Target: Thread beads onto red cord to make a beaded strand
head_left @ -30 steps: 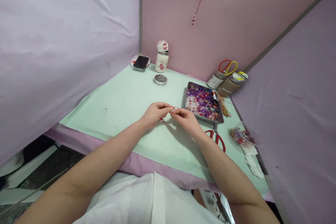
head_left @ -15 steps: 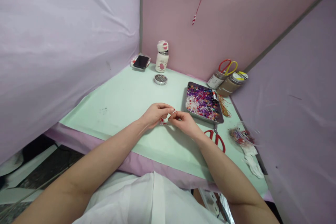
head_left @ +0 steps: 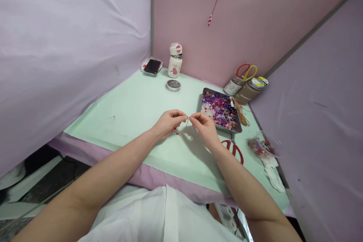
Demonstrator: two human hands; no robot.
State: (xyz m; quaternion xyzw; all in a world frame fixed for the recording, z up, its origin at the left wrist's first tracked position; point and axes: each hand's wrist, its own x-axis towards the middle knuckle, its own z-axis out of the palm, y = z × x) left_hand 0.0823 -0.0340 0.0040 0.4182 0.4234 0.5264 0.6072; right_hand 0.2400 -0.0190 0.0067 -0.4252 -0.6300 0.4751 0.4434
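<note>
Tight pinch here: left hand (head_left: 168, 123) and right hand (head_left: 204, 128) both grip the thin cord (head_left: 187, 120), fingertips nearly meeting, just above the worktop (head_left: 136, 109) beside the tray (head_left: 201, 105). Best held taut, with both grips close together.

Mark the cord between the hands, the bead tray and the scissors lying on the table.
cord (head_left: 187, 120), head view, short stretch between the two pinching hands.
bead tray (head_left: 234, 130), head view, near-right rim.
scissors (head_left: 234, 147), head view, red handles just below the pivot.
</note>
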